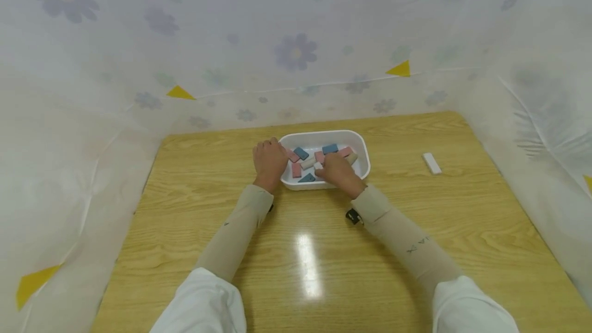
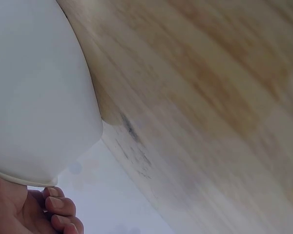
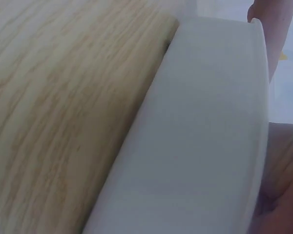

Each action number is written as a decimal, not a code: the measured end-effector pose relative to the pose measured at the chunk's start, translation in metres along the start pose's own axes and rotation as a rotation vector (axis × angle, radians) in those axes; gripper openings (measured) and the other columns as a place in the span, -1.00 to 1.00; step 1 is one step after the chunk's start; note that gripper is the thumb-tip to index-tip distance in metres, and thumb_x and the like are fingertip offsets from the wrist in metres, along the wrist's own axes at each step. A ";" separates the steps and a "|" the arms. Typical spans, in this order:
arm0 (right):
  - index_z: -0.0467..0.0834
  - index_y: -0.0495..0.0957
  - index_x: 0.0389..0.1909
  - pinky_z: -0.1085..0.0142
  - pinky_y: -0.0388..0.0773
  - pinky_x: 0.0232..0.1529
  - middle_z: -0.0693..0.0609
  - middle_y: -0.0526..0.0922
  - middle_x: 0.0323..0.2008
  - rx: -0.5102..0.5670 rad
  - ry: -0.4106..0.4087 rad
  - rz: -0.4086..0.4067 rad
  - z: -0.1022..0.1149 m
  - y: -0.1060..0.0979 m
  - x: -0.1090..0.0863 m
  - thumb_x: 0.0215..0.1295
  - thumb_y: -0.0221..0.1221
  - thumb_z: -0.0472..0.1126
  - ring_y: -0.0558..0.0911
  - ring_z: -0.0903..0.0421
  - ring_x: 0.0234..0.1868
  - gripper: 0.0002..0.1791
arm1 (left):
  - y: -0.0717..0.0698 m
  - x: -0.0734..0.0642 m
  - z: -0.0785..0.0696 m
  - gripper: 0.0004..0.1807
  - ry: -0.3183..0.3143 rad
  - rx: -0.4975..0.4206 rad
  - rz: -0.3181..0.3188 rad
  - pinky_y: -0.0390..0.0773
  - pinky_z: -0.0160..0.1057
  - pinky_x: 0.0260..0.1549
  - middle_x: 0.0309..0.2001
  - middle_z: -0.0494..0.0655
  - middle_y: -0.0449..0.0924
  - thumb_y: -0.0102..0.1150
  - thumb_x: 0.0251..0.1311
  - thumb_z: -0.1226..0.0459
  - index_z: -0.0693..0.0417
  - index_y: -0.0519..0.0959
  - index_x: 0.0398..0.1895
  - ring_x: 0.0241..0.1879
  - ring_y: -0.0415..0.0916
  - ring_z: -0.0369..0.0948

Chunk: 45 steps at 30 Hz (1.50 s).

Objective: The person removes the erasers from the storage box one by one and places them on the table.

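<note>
A white plastic tub (image 1: 324,185) stands on the wooden table, with small flat blocks in pink, blue, beige and white lying in it. My left hand (image 1: 270,161) holds the tub's left rim. In the left wrist view, the curled fingers of that hand (image 2: 44,209) show at the rim, beside the tub's outer wall (image 2: 39,87). Reaching over the near right rim, my right hand (image 1: 341,171) is inside the tub and pinches a small white block (image 1: 318,166). The tub's wall (image 3: 200,117) hides most of this hand in the right wrist view.
A white rectangular block (image 1: 432,163) lies on the table (image 1: 208,184) to the right of the tub. Pale flowered sheeting (image 1: 296,19) surrounds the table at the back and sides, with yellow triangles stuck on it. A black strap piece (image 1: 354,216) hangs under the right wrist.
</note>
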State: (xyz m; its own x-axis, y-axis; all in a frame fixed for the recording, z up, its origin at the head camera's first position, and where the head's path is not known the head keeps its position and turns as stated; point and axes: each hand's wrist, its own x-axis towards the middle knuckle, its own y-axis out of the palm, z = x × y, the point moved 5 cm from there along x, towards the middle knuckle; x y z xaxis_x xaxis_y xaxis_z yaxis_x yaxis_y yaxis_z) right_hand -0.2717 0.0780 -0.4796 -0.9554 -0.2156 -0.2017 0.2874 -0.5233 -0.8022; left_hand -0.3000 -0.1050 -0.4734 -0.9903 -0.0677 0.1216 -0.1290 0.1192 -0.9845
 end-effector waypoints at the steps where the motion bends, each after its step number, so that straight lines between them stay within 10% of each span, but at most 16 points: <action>1: -0.13 0.25 -0.79 0.35 0.15 -0.69 0.10 0.16 -0.78 0.004 -0.002 -0.005 0.001 -0.002 -0.001 0.10 0.25 -0.09 0.21 0.20 -0.74 -0.55 | 0.000 0.000 0.000 -0.62 0.001 -0.001 0.002 0.35 -0.09 -0.20 -0.27 0.09 0.51 -0.26 0.38 0.12 0.24 0.47 -0.16 -0.23 0.40 0.00; 17: -0.28 0.52 -0.20 0.16 0.45 -0.25 -0.11 0.57 -0.29 0.065 -0.040 -0.128 0.005 -0.088 -0.039 0.18 0.18 -0.08 0.52 0.01 -0.33 -0.67 | 0.002 -0.001 0.002 -0.60 0.010 0.003 0.006 0.36 -0.07 -0.16 -0.23 0.10 0.52 -0.27 0.38 0.12 0.25 0.46 -0.12 -0.20 0.42 0.01; 45: -0.45 0.52 -0.21 0.09 0.47 -0.42 -0.33 0.59 -0.31 0.007 0.106 -0.168 -0.175 -0.150 -0.077 0.29 0.06 -0.12 0.55 -0.04 -0.47 -0.61 | 0.001 0.000 0.002 -0.61 0.016 -0.041 -0.052 0.38 -0.08 -0.20 -0.31 0.09 0.53 -0.25 0.36 0.11 0.24 0.50 -0.23 -0.27 0.43 0.01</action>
State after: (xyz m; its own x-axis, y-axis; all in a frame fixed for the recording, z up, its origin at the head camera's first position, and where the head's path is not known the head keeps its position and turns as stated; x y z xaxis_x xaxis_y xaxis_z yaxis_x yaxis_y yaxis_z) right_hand -0.2531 0.3174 -0.4420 -0.9916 -0.0366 -0.1240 0.1236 -0.5502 -0.8258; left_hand -0.2999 -0.1065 -0.4748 -0.9828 -0.0586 0.1750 -0.1822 0.1569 -0.9707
